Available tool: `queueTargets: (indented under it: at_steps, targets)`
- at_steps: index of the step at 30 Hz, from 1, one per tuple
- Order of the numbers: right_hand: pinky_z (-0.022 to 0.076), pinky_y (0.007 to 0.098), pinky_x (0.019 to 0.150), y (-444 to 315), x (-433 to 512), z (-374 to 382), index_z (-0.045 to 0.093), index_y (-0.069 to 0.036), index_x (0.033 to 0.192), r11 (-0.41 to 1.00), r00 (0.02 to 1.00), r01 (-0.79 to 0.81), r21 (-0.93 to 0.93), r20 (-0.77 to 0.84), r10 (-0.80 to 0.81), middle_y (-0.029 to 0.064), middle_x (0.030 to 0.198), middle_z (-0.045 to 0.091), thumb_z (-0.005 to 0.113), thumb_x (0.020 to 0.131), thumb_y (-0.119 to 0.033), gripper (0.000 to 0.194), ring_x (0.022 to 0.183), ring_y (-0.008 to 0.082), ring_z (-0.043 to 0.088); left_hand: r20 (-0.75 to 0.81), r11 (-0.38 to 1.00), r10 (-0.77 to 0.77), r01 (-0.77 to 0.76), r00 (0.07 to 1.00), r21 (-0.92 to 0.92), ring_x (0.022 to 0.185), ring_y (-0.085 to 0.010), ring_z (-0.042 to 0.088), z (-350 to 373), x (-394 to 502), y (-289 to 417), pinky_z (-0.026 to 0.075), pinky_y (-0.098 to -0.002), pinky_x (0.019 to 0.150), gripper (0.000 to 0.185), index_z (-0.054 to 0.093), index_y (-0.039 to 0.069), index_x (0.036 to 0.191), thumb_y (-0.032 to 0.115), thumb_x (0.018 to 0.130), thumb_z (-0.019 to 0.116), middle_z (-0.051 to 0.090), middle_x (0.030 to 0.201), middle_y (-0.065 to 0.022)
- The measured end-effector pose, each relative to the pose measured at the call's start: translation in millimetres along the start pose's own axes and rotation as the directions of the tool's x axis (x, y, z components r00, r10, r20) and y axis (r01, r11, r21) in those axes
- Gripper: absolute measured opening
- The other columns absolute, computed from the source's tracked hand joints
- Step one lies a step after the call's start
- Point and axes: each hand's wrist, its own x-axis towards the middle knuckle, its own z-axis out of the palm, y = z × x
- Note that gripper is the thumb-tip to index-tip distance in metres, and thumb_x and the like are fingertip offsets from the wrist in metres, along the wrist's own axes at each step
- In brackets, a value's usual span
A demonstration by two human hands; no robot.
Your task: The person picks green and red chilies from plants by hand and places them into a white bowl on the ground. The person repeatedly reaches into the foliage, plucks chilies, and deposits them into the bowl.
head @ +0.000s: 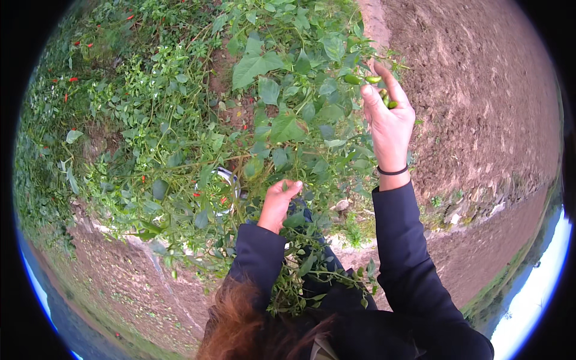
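Note:
My right hand (390,119) is raised at the edge of the pepper plants (310,90), with several green peppers (386,100) held in the curled palm. Between its thumb and forefinger shows another green pepper (373,79), and one more green pepper (352,79) sits just left of the thumb tip among the leaves. My left hand (276,204) is lower, among stems and foliage, its fingers curled and thumb pointing right. A bit of green shows at those fingers; whether they grip it is unclear. A white-rimmed bucket (235,180) containing green and red peppers stands left of this hand, partly behind leaves.
Dense plants with small red peppers (73,79) spread over the left side. Bare brown soil (472,90) lies to the right, bordered below by a stony edge (459,209). Leafy stems (310,265) cross in front of my legs. Larger green pods (150,227) hang at lower left.

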Motion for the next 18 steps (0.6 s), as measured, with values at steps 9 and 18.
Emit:
queueTargets:
  at_steps: [9, 18]
  targets:
    - [0.043, 0.0184, 0.054, -10.8, -66.0, 9.7, 0.065, -0.001, 0.09, 0.975, 0.986, -0.114, -0.19, 0.095, 0.134, -0.001, 0.07, 0.061, 0.067, 0.083, -0.011, 0.012, 0.061, 0.0036, 0.052, -0.16, 0.453, 0.871, -0.635, 0.464, 0.626, 0.097, -0.019, 0.053, 35.5, -29.2, 31.9, 0.039, -0.0307, 0.09, 0.033, 0.055, 0.0, 0.112, 0.01, 0.083, 0.064, 0.056, 0.101, -0.0074]
    - [0.0348, 0.0162, 0.046, 30.4, -139.0, -3.3, 0.063, 0.0, 0.094, 0.878, 0.869, -0.478, -0.005, 0.14, 0.474, -0.0022, 0.068, 0.057, 0.062, 0.087, -0.009, 0.012, 0.053, 0.0014, 0.045, 0.349, 0.825, 0.431, -0.207, 0.832, -0.525, 0.104, -0.0186, 0.056, 38.9, -24.9, 32.8, 0.042, -0.0338, 0.093, 0.033, 0.057, 0.001, 0.115, 0.0, 0.082, 0.059, 0.061, 0.113, -0.0086]
